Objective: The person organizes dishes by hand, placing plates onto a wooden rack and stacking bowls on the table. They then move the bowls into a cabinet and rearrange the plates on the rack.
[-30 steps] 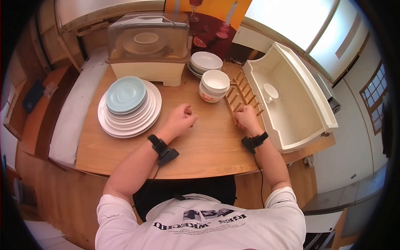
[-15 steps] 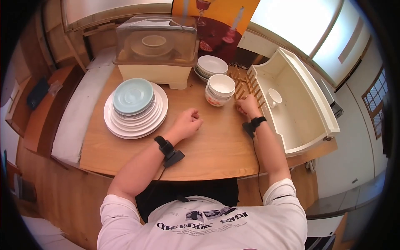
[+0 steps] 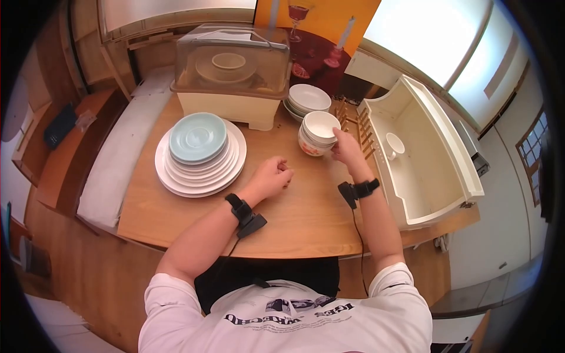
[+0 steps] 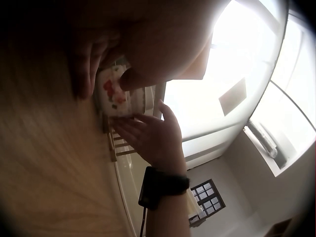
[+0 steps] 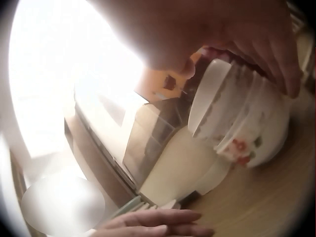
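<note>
A stack of white bowls [image 3: 321, 125] with red flowers on the lowest stands on the wooden table. At its right side is my right hand [image 3: 348, 147], fingers extended along the bowls' side and thumb raised near the rim, as the left wrist view shows. My left hand [image 3: 272, 178] hovers over the table between the bowls and the plates, fingers loosely bent, holding nothing. On the left is a pile of white plates [image 3: 235, 159] topped by light blue plates [image 3: 198, 137]. Behind the bowl stack sit shallower white bowls [image 3: 309, 97].
A cream dish box [image 3: 229, 109] with a clear brown lid stands at the back left. To the right lies a large cream tub [image 3: 432, 170] on its side with a white cup [image 3: 394, 145] inside. A wooden peg rack [image 3: 365, 132] stands between bowls and tub.
My right hand has left the peg rack and moved left to the side of the bowl stack. The left hand stays near its place, and the head view has shifted slightly.
</note>
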Demonstrator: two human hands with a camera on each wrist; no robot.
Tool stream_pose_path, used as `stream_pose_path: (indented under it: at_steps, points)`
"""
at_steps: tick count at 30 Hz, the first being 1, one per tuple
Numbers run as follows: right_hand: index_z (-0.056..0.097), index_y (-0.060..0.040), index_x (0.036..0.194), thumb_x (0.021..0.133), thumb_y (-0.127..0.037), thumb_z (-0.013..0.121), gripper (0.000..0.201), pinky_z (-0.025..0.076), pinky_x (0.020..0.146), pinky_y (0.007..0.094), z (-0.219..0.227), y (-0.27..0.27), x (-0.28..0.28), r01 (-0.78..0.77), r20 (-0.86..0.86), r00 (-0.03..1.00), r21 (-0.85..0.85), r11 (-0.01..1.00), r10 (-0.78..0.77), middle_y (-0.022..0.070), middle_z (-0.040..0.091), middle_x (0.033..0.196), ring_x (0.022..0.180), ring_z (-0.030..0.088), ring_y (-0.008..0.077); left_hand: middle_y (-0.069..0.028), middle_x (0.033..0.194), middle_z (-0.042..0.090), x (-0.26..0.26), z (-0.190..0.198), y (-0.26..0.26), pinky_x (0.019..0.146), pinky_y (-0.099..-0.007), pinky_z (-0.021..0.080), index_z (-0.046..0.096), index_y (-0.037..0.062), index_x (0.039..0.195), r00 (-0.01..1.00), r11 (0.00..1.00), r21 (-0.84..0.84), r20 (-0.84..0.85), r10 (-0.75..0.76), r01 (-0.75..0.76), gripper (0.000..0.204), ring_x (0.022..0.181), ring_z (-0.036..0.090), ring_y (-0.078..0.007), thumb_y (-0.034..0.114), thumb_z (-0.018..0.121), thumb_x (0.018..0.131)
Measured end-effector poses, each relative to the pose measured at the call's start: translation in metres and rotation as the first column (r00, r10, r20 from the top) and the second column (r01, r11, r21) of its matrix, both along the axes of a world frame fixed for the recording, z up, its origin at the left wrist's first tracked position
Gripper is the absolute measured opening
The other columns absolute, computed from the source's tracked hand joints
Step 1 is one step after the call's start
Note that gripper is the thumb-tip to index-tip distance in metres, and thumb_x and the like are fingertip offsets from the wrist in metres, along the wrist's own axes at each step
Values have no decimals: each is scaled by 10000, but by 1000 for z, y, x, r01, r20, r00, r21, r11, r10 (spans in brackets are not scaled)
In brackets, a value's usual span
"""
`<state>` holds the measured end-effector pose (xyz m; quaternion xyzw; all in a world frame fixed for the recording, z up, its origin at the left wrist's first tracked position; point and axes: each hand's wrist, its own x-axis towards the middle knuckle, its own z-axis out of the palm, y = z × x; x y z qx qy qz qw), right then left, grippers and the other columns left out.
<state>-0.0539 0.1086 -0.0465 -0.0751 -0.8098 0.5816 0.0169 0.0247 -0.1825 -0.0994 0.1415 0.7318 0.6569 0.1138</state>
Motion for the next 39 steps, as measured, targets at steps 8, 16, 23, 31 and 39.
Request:
stream_pose_path:
  at_steps: [8, 16, 23, 31, 39]
  points:
    - [600, -6, 1377, 1003, -332, 642, 498, 472, 1060, 378, -24, -32, -14, -228, -221, 969, -613, 756, 113, 100, 672, 1343, 1241, 605, 209, -236, 1293, 651, -4, 0, -3, 932, -341, 589, 418, -152, 1496, 973, 988, -53, -191, 132, -145, 687, 1081, 691, -240, 278, 700, 1040]
    - [604, -78, 1380, 1033, -399, 611, 473, 479, 1067, 350, -2, -60, 55, -214, -14, 971, -509, 834, 240, 83, 675, 1331, 1227, 621, 201, -238, 1541, 475, -3, 19, -9, 1107, -370, 458, 291, -123, 1585, 943, 959, 234, -254, 217, -158, 833, 1366, 521, -259, 399, 660, 1051]
    - [382, -25, 1619, 1030, -258, 680, 700, 436, 1170, 381, 0, -85, 89, -657, -275, 754, -283, 699, 597, 101, 536, 1537, 1399, 523, 219, -166, 1436, 582, 7, 35, -19, 1124, -327, 433, 409, -54, 1544, 930, 933, 263, -206, 305, -247, 754, 1315, 556, -209, 455, 653, 1045]
    - [342, -17, 1628, 949, -181, 813, 842, 409, 1201, 375, -14, -84, 84, -652, -311, 758, -399, 645, 573, 103, 519, 1551, 1422, 498, 209, -169, 1477, 569, 0, 27, -17, 1132, -337, 439, 431, -29, 1551, 941, 938, 311, -246, 234, -152, 747, 1342, 547, -220, 492, 641, 1058]
    - [351, 1, 1619, 903, -224, 850, 901, 417, 1203, 406, -21, -73, 82, -590, -359, 797, -295, 751, 485, 150, 512, 1564, 1452, 490, 241, -127, 1575, 474, 2, 33, -22, 1231, -392, 370, 283, 53, 1641, 959, 978, 200, -285, -3, 62, 1070, 1463, 462, -253, 239, 922, 803]
